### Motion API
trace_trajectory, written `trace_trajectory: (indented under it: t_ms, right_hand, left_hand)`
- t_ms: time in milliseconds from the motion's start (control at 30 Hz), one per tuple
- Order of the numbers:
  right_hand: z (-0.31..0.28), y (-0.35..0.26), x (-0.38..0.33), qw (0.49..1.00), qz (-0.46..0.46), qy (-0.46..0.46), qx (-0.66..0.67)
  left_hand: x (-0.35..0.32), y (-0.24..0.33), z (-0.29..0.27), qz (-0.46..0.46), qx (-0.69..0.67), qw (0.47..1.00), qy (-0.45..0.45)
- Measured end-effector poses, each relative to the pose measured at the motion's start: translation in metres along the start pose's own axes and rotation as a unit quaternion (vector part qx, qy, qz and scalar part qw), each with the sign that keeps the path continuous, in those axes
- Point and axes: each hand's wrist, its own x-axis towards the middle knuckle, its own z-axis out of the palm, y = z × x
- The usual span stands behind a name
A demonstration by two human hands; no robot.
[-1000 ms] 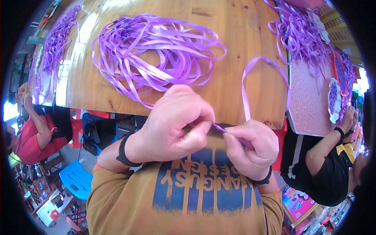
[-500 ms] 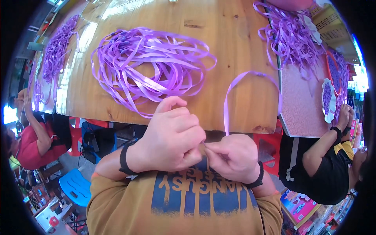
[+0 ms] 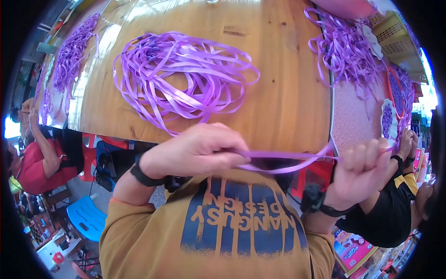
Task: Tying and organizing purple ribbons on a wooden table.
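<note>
A purple ribbon stretches in two strands across my front, just off the table's near edge. Its left end is pinched between the thumb and fingers of my left hand. To the right, the fingers of my right hand are curled round the other end, and a bit of purple shows past the fingertips. Beyond my left hand, a heap of looped purple ribbons lies on the wooden table. Black bands circle both my wrists.
More purple ribbons are piled at the far right, near a yellow basket. Another pile of ribbons lies at the far left. People sit on both sides, one in red and one in black. A blue stool stands at lower left.
My hands, close together before, have moved apart, the right one well out to the right. The ribbon, which arched over the table, is now drawn out between them.
</note>
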Motion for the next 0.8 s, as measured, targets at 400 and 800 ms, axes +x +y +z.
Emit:
trace_trajectory:
  t_ms: [400,800]
  right_hand:
    - [-0.057,-0.051,0.024,0.997,-0.037,0.020,-0.058]
    - [-0.028,0.001,0.027,0.563,-0.175,0.076,-0.805]
  left_hand:
    - [-0.086,-0.007,-0.036,-0.165,-0.087,0.953,0.239]
    - [-0.058,-0.001,-0.023,-0.115,0.064,0.975,0.176]
